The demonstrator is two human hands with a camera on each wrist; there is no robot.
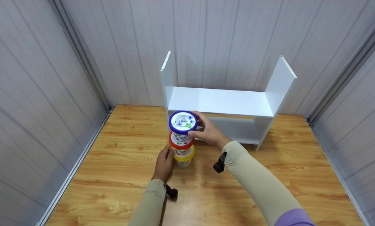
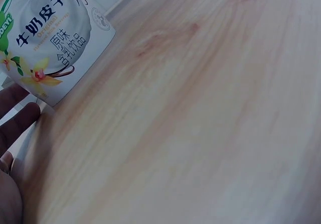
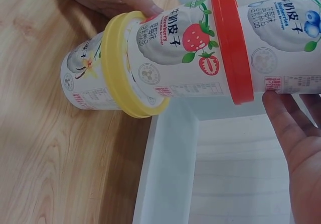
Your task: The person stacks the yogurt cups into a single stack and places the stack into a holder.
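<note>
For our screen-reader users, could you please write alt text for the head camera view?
Three lidded cups stand stacked on a wooden table: blue-lidded cup on top, red-lidded cup, yellow-lidded cup at the bottom. The right hand holds the top, the left hand touches the bottom. A white shelf stands behind.

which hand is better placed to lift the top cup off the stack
Right. The right hand already grips the blue-lidded top cup, probably ready to lift, while the left hand rests low beside the yellow-lidded bottom cup.
</note>
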